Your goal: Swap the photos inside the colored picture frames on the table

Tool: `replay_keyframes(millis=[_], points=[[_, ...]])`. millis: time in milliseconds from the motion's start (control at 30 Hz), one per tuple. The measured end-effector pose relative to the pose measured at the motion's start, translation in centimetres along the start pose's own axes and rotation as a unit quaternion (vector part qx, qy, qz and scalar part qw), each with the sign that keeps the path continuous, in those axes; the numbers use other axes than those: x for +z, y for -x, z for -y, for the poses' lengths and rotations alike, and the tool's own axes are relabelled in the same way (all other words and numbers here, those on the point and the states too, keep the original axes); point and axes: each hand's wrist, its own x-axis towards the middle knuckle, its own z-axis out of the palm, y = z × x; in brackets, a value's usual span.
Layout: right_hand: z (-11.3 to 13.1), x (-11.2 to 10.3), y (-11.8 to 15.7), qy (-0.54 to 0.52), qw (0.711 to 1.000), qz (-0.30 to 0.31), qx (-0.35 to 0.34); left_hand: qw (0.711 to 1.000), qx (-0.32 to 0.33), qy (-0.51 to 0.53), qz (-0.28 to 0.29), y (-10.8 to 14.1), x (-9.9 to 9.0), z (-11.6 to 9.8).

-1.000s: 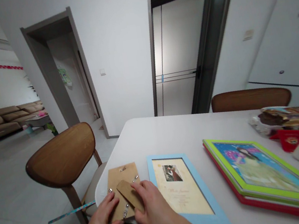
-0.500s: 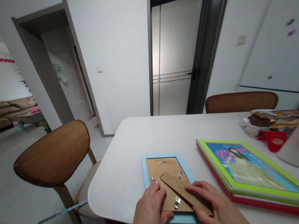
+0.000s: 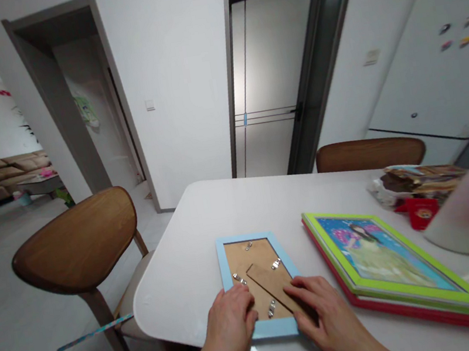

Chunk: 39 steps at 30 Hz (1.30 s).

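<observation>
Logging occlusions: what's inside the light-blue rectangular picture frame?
Brown rectangular backing board, silver metal clips, flat brown strut. Left hand and right hand hide parts; anything beneath the board is covered.

The table (image 3: pixel 239 204) looks smooth and glossy white. On it, the backing board (image 3: pixel 247 256) looks like matt brown fibreboard with shiny metal clips (image 3: pixel 276 264); beside the table, the chair (image 3: pixel 80 241) has smooth, grained brown wood.

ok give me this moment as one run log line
left hand: on blue frame | right hand: at brown flap | backing board: inside frame | green frame: right
</observation>
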Motion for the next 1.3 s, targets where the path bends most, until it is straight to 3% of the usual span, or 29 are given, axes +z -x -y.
replay_keyframes(millis=[167, 467, 833, 967, 1133, 1300], points=[[0.0, -0.1, -0.3, -0.012, 1.000, 0.007, -0.010, 1.000, 0.008, 0.011, 0.005, 1.1, 0.5, 0.4], [-1.1, 0.1, -5.1, 0.080, 0.996, 0.030, 0.024, 1.000, 0.013, 0.026, 0.012, 1.4, 1.2, 1.0], [-1.9, 0.4, -4.1, 0.052, 0.997, 0.045, 0.027, 0.999, 0.004, 0.037, 0.018, 1.6, 0.9, 0.7], [-0.4, 0.0, -2.9, 0.047, 0.999, 0.021, -0.010, 0.999, 0.017, 0.048, 0.010, 1.7, 0.9, 1.2], [3.0, -1.0, -1.0, -0.009, 0.986, 0.097, -0.136, 0.998, 0.025, 0.061, 0.002, 1.7, 0.8, 1.5], [4.1, -1.7, -0.8, -0.016, 0.983, 0.114, -0.145, 0.997, 0.030, 0.071, -0.001, 1.7, 0.9, 1.5]])
